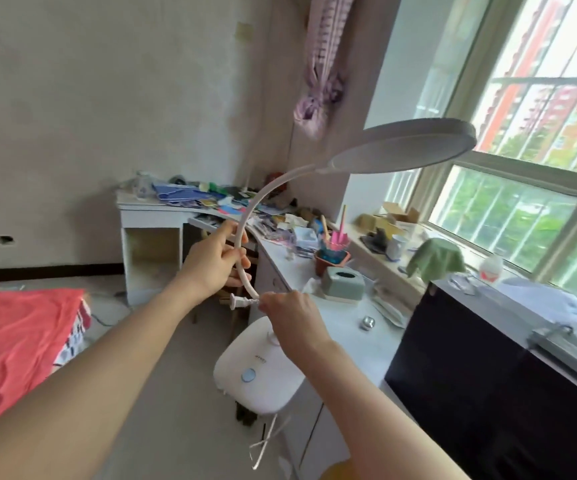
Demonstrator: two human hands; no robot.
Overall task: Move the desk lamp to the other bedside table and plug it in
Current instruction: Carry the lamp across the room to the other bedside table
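Both hands busy: left hand [215, 261] grips lamp neck [245, 237], right hand [289, 311] pinches plug [237, 301].

Left hand [215, 261] grips lamp [401, 145] neck; right hand [292, 315] pinches plug [237, 301].

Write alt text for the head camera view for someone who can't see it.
A person carries a white desk lamp in mid-air, the left hand gripping its curved neck and the right hand pinching the cord just behind the unplugged plug. Behind are a cluttered white desk, a barred window and a red bed cover at left.
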